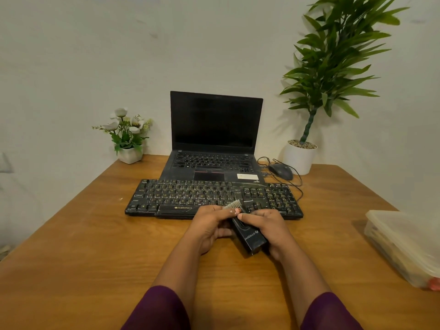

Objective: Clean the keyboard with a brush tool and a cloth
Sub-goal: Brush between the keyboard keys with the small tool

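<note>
Black brush tool (248, 236), pale bristles (233, 205); left hand (209, 225), right hand (270, 225): grips clamped on it.

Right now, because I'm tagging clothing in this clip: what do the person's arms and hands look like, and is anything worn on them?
The left sleeve and right sleeve are dark purple and end near the elbow, leaving both forearms bare. The left hand and right hand are bare: no glove, ring, watch or bracelet shows.
</note>
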